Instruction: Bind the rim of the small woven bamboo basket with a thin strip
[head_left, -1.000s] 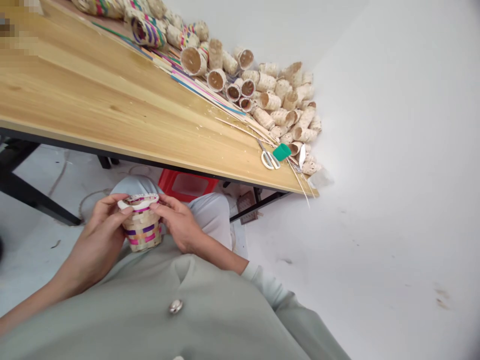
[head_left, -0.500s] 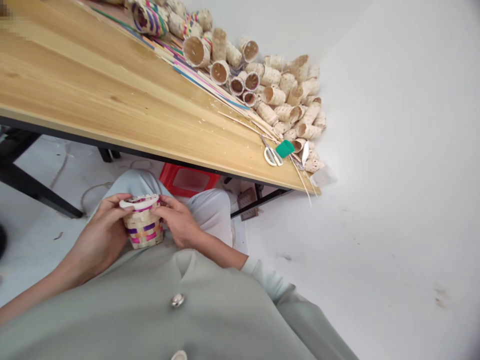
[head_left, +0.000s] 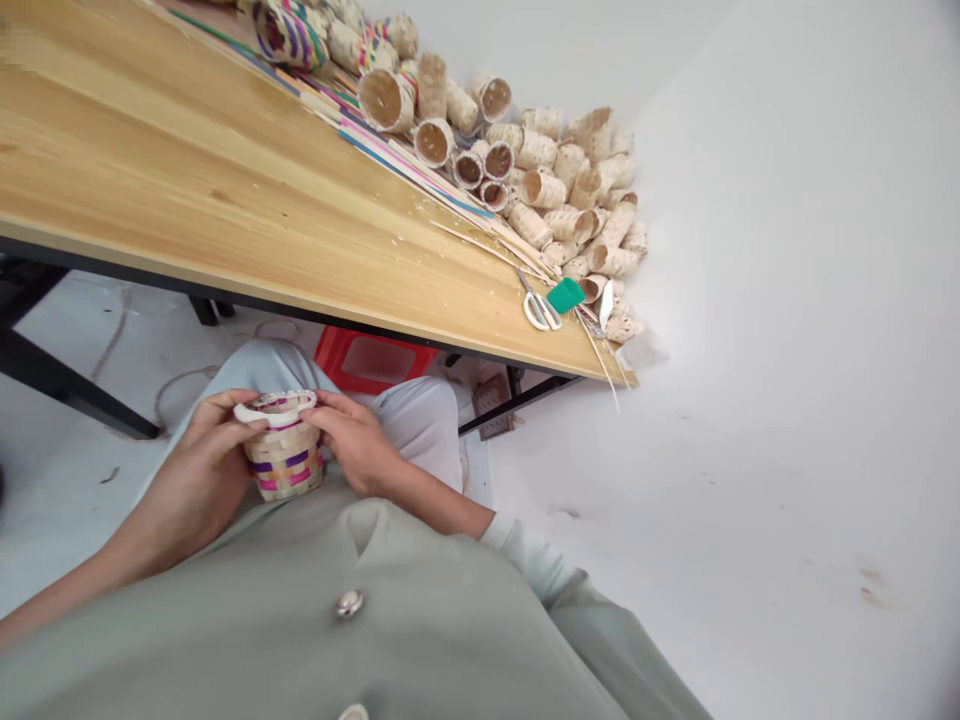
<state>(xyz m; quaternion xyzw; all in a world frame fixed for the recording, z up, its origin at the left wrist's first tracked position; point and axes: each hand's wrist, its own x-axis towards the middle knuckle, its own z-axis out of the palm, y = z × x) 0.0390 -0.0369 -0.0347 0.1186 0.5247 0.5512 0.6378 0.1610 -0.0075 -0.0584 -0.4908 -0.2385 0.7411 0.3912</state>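
Between my two hands, above my lap, is a small woven basket (head_left: 289, 465) with purple, pink and orange bands. A white strip (head_left: 279, 415) runs along the near side of its rim. My left hand (head_left: 206, 460) is closed around the basket's left side, its thumb pressed on the strip's left end. On the other side, my right hand (head_left: 352, 440) pinches the rim with thumb and fingers. The basket stands nearly upright with its mouth tilted so that part of the inside shows. Its underside and far wall are hidden.
Many woven baskets (head_left: 544, 190) lie piled along the back of the wooden table (head_left: 225, 210). Near its right end are scissors (head_left: 538, 305) and a green cup-like object (head_left: 565, 294). Long coloured strips (head_left: 412, 165) lie before the pile. A red stool (head_left: 367, 360) stands beneath.
The basket's mouth has tipped slightly, so more of its inside shows. Both hands keep their hold on the rim. The whole view has shifted a little.
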